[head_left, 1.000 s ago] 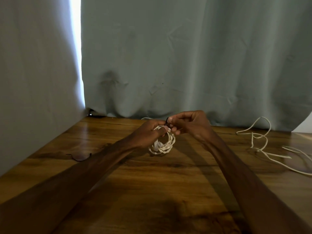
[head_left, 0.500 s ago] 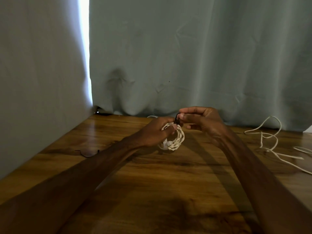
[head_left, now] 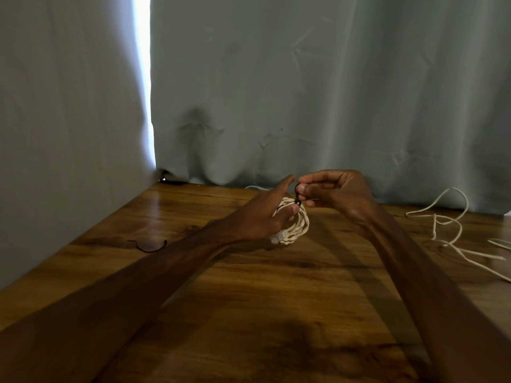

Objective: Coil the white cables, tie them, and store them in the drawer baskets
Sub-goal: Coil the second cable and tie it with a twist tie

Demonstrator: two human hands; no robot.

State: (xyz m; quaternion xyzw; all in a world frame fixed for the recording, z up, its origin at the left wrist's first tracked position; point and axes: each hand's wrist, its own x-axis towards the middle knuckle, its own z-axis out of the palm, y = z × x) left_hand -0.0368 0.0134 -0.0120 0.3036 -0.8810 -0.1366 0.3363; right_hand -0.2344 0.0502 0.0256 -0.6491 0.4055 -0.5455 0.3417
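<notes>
A: What do you have on the head view?

B: I see the left hand [head_left: 265, 217] wrapped around a coiled white cable [head_left: 297, 225], fingers threaded through the loop, index finger stretched out straight. The coil is held just above the wooden table [head_left: 249, 299], near its far edge by the grey curtain [head_left: 304, 92].

A: Right hand?

B: I've got the right hand [head_left: 334, 193] pinched shut, thumb and forefinger on a thin black tie [head_left: 297, 192] that sits at the top of the coil. I can't tell if the tie is knotted, too small.

A: Anything else?

B: A loose white cable [head_left: 448, 230] lies uncoiled on the table to the right, well apart from the hands. Another black tie [head_left: 150, 246] lies on the left, by the curtain. Drawer baskets not in shot.
</notes>
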